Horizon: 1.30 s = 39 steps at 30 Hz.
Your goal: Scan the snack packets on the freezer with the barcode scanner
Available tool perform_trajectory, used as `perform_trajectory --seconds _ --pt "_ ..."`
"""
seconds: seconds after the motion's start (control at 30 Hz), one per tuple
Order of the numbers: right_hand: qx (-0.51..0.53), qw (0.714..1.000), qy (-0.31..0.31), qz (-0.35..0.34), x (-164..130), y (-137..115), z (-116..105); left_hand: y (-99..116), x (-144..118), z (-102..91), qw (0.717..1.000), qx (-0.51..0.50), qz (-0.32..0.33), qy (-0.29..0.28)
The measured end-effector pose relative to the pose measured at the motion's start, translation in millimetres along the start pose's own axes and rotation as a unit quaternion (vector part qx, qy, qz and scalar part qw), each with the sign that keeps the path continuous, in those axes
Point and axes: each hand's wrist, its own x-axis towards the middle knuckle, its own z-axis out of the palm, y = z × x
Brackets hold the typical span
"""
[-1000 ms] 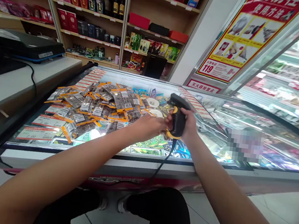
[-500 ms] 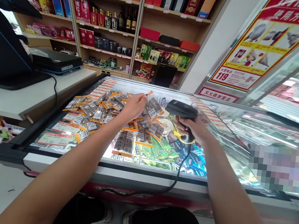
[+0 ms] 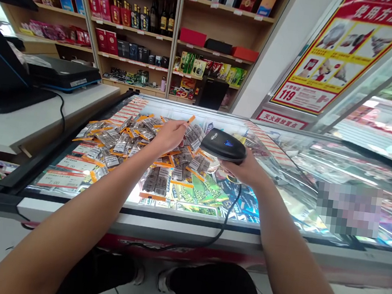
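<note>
Between its fingers my left hand pinches the orange top edge of a small clear packet with dark contents. Around and under that hand lies a heap of similar orange-edged packets on the glass top. My right hand is wrapped round the handle of a black barcode scanner, whose head points left toward the held packet. A blue light shows on top of the scanner. Its black cord hangs down over the front edge. The fingers on the handle are partly hidden.
A glass-topped chest freezer stands before me, with bags of goods under the glass. On the left a white counter bears a black scale. Shelves of boxes and bottles line the back; a red poster hangs at right.
The scanner has swung left and its top has turned toward me, with a blue light now showing. My left hand still pinches the packet; the whole view has shifted slightly.
</note>
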Motion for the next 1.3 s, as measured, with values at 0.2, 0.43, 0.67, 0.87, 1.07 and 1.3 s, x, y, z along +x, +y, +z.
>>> perform_trajectory --seconds 0.2,0.43,0.67,0.87,1.07,1.3 --pt "-0.097 0.995 -0.006 -0.032 -1.3 -1.8 0.6 -6.1 3.8 -0.4 1.000 -0.007 0.008 -0.006" --pt "-0.102 0.984 0.149 -0.009 11.6 16.8 -16.2 1.5 -0.9 8.6 1.000 0.009 0.020 -0.016" --pt "-0.420 0.867 0.129 0.238 23.6 47.3 -39.8 3.0 -32.9 41.9 0.954 0.260 0.089 -0.118" --pt "-0.482 0.842 0.059 0.236 26.4 61.8 -27.8 10.1 -46.4 51.0 0.880 0.441 0.133 -0.116" --pt "-0.504 0.823 0.119 0.234 27.5 65.1 -24.2 1.3 -56.0 72.5 0.828 0.456 0.289 -0.152" --pt "-0.447 0.871 0.198 -0.044 -20.6 36.0 5.5 -27.2 -57.8 87.5 0.823 0.453 0.301 -0.162"
